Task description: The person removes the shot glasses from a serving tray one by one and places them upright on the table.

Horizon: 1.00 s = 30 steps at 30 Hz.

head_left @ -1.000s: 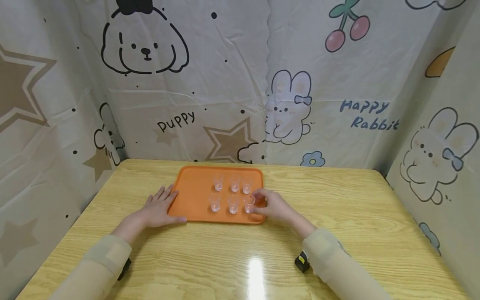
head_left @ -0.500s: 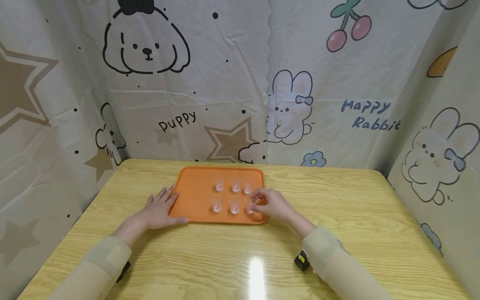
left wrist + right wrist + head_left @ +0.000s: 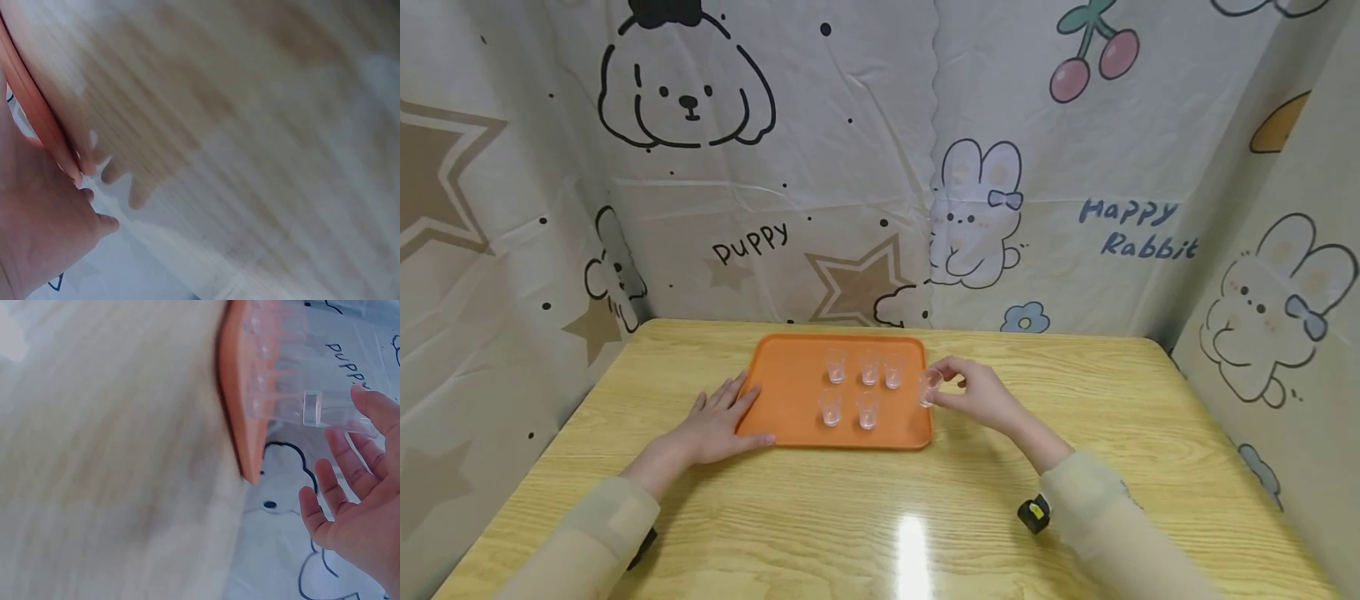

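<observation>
An orange tray [image 3: 786,400] lies on the wooden table with small clear shot glasses on it. Three stand in the back row, among them a middle back glass [image 3: 869,367]; two stand in front, the nearer right one a front glass [image 3: 867,410]. My right hand [image 3: 981,396] pinches another clear shot glass [image 3: 337,411] between thumb and fingers. In the right wrist view it is lifted off the tray; in the head view it overlaps the tray's right rim. My left hand [image 3: 715,425] rests at the tray's left edge, fingers spread, thumb along the front corner.
The wooden table [image 3: 820,517] extends on both sides and in front of the tray. Behind it hangs a printed curtain [image 3: 850,167], with further cloth at the left and right. A black device [image 3: 1034,514] sits under the right wrist.
The right hand has lifted the front right shot glass from the tray and moved it right and slightly back. The left hand stays at the tray's edge.
</observation>
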Each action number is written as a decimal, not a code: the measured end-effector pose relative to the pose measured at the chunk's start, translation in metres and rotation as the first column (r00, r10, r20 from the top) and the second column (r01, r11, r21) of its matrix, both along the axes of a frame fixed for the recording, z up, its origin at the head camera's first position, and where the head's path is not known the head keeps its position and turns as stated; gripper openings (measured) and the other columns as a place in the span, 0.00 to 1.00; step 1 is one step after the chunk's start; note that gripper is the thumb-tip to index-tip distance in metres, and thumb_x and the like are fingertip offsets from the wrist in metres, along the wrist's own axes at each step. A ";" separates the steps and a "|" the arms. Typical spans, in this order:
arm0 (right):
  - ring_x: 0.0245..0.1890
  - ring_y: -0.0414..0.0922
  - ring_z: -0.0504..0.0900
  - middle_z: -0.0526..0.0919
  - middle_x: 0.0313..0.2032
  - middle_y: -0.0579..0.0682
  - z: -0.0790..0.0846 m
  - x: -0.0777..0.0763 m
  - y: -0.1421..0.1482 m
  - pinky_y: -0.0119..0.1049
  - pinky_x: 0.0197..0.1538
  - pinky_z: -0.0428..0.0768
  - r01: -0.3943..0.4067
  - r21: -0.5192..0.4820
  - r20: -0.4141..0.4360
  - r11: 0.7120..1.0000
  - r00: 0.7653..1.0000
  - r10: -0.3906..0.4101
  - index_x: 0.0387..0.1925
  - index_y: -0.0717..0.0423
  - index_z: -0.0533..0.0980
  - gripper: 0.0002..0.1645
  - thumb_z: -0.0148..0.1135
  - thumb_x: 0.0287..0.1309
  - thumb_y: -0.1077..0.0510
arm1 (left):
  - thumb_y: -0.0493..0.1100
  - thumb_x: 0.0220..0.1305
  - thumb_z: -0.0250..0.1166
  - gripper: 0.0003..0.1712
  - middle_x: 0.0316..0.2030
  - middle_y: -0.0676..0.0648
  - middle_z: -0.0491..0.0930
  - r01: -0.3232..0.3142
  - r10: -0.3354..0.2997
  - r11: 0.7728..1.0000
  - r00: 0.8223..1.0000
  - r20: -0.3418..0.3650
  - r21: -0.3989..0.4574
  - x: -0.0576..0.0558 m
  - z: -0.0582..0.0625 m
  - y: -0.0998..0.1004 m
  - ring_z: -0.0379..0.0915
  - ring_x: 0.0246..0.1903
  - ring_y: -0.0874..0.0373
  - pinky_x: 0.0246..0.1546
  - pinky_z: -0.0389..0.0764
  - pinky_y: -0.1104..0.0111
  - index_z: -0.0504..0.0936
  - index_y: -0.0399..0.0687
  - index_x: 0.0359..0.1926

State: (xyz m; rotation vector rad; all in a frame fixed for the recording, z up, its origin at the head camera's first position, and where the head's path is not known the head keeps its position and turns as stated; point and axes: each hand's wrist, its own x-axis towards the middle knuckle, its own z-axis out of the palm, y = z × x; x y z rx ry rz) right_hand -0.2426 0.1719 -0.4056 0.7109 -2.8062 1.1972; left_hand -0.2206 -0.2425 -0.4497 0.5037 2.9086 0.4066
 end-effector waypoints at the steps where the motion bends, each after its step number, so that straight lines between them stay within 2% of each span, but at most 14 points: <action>1: 0.46 0.51 0.77 0.82 0.38 0.44 0.003 0.000 0.002 0.49 0.48 0.75 0.006 -0.001 -0.006 1.000 1.000 -0.006 0.46 0.51 0.79 0.19 0.69 0.53 0.50 | 0.76 0.56 0.52 0.57 0.73 0.36 0.37 0.002 -0.002 1.000 1.000 -0.003 -0.003 0.000 0.000 0.000 0.32 0.71 0.34 0.62 0.37 0.35 0.51 0.42 0.73; 8: 0.47 0.51 0.76 0.82 0.39 0.46 0.022 -0.005 0.021 0.49 0.50 0.74 0.060 0.021 -0.022 0.998 0.998 -0.060 0.48 0.53 0.76 0.23 0.69 0.53 0.49 | 0.75 0.57 0.51 0.56 0.73 0.35 0.39 0.017 -0.018 0.999 0.999 -0.027 -0.029 0.001 -0.001 0.001 0.34 0.70 0.33 0.62 0.40 0.34 0.52 0.41 0.73; 17: 0.49 0.53 0.75 0.81 0.41 0.49 0.035 -0.016 0.038 0.48 0.50 0.74 0.110 0.029 -0.025 0.993 0.994 -0.110 0.49 0.54 0.76 0.23 0.68 0.54 0.49 | 0.75 0.57 0.52 0.56 0.72 0.33 0.41 0.029 -0.029 1.000 0.999 -0.024 -0.002 0.001 0.000 0.002 0.41 0.68 0.31 0.60 0.45 0.33 0.53 0.37 0.72; 22: 0.48 0.50 0.74 0.80 0.45 0.52 0.032 -0.023 0.044 0.47 0.50 0.73 0.157 0.029 -0.029 0.987 0.987 -0.156 0.50 0.56 0.75 0.24 0.67 0.55 0.49 | 0.76 0.57 0.50 0.57 0.72 0.33 0.42 0.029 -0.030 0.999 0.999 -0.046 -0.033 -0.001 -0.001 0.000 0.44 0.68 0.31 0.59 0.49 0.33 0.54 0.38 0.72; 26: 0.48 0.50 0.73 0.80 0.48 0.54 0.024 -0.029 0.048 0.48 0.50 0.73 0.187 0.018 -0.032 0.982 0.982 -0.187 0.51 0.57 0.75 0.23 0.66 0.56 0.52 | 0.77 0.55 0.50 0.58 0.72 0.34 0.43 0.016 -0.018 0.999 0.998 -0.064 -0.028 -0.001 -0.005 0.000 0.46 0.67 0.31 0.59 0.50 0.34 0.54 0.39 0.72; 30: 0.47 0.52 0.74 0.80 0.48 0.55 0.015 -0.036 0.050 0.49 0.50 0.74 0.205 0.002 -0.053 0.979 0.977 -0.204 0.51 0.58 0.75 0.23 0.67 0.56 0.54 | 0.78 0.55 0.51 0.58 0.72 0.35 0.44 0.012 -0.015 0.999 0.996 -0.093 -0.033 -0.001 -0.007 -0.001 0.48 0.66 0.31 0.59 0.52 0.35 0.56 0.39 0.71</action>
